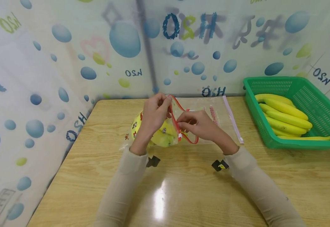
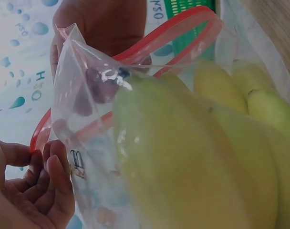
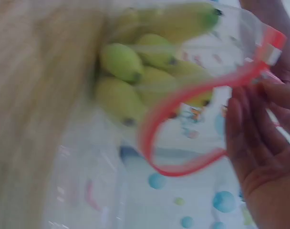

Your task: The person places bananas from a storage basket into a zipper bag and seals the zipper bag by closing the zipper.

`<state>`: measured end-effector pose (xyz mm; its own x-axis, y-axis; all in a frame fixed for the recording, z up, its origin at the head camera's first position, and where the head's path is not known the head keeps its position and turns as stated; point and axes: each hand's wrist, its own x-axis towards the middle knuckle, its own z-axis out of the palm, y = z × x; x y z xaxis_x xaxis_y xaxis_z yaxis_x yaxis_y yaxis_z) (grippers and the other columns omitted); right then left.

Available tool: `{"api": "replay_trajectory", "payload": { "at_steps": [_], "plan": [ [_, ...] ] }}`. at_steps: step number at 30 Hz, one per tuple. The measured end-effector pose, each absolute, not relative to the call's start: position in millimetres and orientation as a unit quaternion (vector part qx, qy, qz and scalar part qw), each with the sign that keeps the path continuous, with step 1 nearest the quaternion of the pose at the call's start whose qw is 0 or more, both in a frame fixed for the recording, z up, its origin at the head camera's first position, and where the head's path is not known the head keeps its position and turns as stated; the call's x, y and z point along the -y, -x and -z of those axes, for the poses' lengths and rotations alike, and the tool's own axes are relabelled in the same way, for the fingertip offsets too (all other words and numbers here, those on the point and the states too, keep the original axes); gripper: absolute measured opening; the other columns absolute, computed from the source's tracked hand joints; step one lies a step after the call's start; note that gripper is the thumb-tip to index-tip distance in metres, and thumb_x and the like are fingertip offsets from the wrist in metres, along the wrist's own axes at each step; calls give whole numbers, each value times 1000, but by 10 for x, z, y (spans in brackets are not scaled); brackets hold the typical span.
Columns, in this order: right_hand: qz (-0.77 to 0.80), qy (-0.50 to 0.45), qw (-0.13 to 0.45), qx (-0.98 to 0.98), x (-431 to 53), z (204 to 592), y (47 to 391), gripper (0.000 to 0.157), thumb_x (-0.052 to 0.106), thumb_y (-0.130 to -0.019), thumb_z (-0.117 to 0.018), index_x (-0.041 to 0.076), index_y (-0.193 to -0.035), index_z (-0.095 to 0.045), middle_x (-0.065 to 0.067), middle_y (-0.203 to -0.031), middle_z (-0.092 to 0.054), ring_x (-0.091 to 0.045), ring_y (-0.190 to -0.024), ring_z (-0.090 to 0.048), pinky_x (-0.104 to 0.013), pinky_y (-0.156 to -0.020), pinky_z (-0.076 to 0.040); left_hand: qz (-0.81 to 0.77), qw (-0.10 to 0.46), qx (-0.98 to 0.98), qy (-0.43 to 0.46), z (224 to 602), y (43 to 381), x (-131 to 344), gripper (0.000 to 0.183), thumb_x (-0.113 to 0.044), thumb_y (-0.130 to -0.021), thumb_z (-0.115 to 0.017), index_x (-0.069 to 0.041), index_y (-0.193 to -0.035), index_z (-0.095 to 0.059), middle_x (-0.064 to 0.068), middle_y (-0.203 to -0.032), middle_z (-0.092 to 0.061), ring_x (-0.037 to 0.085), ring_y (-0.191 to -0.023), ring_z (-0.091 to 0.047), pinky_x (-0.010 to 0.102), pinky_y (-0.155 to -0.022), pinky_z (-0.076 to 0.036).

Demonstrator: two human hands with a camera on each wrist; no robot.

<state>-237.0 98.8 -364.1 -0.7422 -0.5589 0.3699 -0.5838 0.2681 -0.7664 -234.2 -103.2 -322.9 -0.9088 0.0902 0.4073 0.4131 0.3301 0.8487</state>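
A clear zip bag (image 1: 171, 140) with small printed figures and a red zip edge (image 2: 200, 19) lies at the middle of the table. Several yellow-green bananas (image 3: 154, 52) are inside it, their dark tips toward the mouth in the right wrist view. The mouth gapes, its red edge bowed into a loop. My left hand (image 1: 155, 115) pinches the far end of that edge between thumb and fingers. Nearer me, my right hand (image 1: 197, 124) pinches the edge close to the white slider (image 1: 180, 136).
Flat on the table to the right lies another clear bag with a lilac zip edge (image 1: 231, 116), partly behind my right hand. A green basket (image 1: 269, 142) holding several yellow bananas (image 1: 288, 115) stands at the right. A patterned curtain (image 1: 170, 75) backs the wooden table (image 1: 96, 176).
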Motion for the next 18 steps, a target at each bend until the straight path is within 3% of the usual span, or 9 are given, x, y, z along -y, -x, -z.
{"api": "replay_trajectory", "payload": {
  "at_steps": [4, 9, 14, 18],
  "plan": [
    [-457, -345, -28, 819, -1058, 3493, 2310, 33, 23, -106, -59, 11, -78, -71, -4, -65, -66, -22, -58, -61, -28, -54, -49, 559, 142, 802, 155, 3229, 2343, 1032, 31, -27, -106, -54, -7, -82, -61, 9, -70, -63, 24, -59, -65, 34, -52, -55],
    [-361, -327, -131, 864, -1048, 3338, 2128, 61, 47, -109, -44, 16, -63, -69, 1, -52, -60, -21, -52, -60, -32, -55, -47, 557, 146, 803, 153, 3208, 2329, 1036, 31, -26, -106, -54, -7, -82, -61, 10, -71, -65, 21, -61, -66, 34, -55, -56],
    [-305, -307, -164, 886, -892, 3336, 1977, 59, 59, -103, -50, 19, -65, -70, 3, -53, -63, -18, -52, -63, -32, -54, -48, 558, 163, 802, 138, 3193, 2313, 1051, 32, -27, -106, -53, -8, -82, -61, 10, -70, -66, 21, -60, -67, 35, -56, -56],
    [-313, -289, -142, 893, -816, 3372, 1956, 51, 52, -104, -54, 19, -70, -73, 3, -57, -67, -17, -53, -66, -32, -52, -51, 564, 183, 796, 122, 3189, 2310, 1066, 32, -26, -106, -53, -7, -83, -63, 11, -71, -65, 22, -60, -67, 33, -55, -56]
  ]
}}
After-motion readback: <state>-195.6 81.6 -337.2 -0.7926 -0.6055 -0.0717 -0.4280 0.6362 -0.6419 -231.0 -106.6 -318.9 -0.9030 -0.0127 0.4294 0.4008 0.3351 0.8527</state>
